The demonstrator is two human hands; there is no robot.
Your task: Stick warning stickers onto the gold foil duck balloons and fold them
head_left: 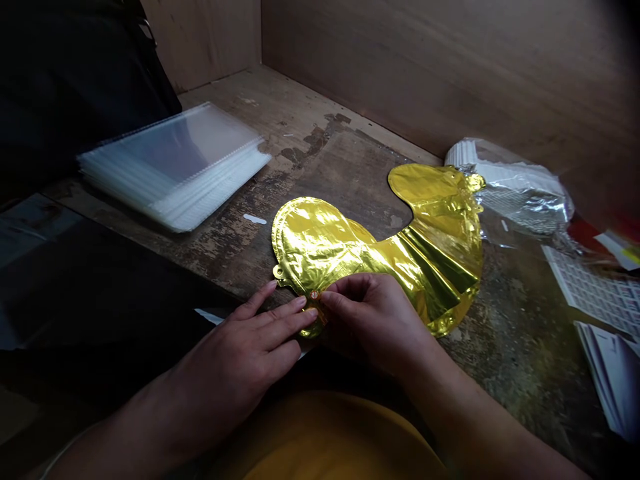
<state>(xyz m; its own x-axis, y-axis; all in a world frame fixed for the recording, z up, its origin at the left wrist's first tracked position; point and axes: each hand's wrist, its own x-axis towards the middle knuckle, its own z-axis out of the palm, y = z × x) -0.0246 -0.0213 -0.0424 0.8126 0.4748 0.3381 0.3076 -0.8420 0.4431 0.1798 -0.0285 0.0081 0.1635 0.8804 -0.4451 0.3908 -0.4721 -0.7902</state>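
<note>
A flat gold foil balloon (400, 247), curved like a horseshoe, lies on the worn wooden table (320, 160) in front of me. My left hand (250, 350) rests with fingers stretched flat on the balloon's near edge. My right hand (370, 317) pinches that same near edge, beside a small orange-and-white sticker (314, 295) on the foil. The fingertips of both hands nearly meet at the sticker.
A stack of clear plastic sleeves (173, 167) sits at the back left. At right lie a crumpled plastic bag (515, 187), printed label sheets (595, 290) and white papers (613, 380). Wooden walls enclose the back. Dark material (90, 293) covers the left front.
</note>
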